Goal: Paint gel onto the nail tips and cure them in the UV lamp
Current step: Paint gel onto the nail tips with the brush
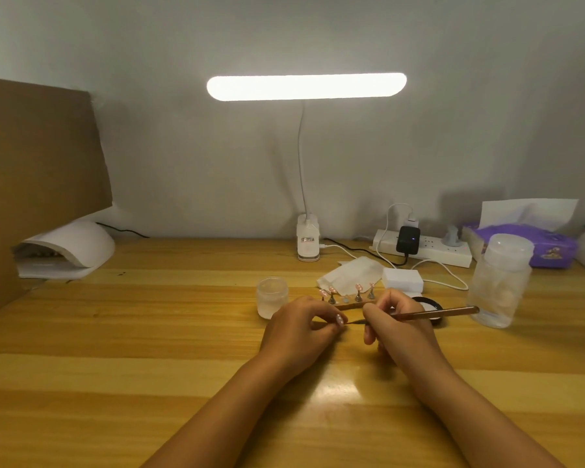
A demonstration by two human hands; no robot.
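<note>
Two bare arms reach in from the bottom edge, which cuts them off before the elbows. They lie over the wooden table [149, 332]. The left hand [298, 332] has its fingers curled in, and they pinch one small nail tip [340, 319] with pale dots on it. What the tip sits on is hidden inside the hand. The right hand [397, 327] is just beside it, fingers curled round a thin brown brush [433, 313]. The dark point of the brush is right at the nail tip. I cannot tell if it touches.

Just behind the hands stands a wooden holder [348, 307] with four more nail tips [358, 287] on little stands. The hands hide both its ends, and the marks on those tips are too small to make out. Left of it is a small frosted jar [272, 297]. A round dish with a black rim [431, 304] peeks out behind the right hand, mostly hidden. A white block [402, 279] and a crumpled white wipe [348, 273] lie further back. On the right stands a cloudy plastic bottle [498, 282], with a purple tissue pack [551, 246] behind it.

The white UV lamp [78, 246] sits far to the left by the wall, well apart from the hands. A brown cardboard sheet [38, 184] hides its left side, and its inside is hard to see. A bright desk lamp [306, 86] stands at the back, near a white power strip [426, 253].
</note>
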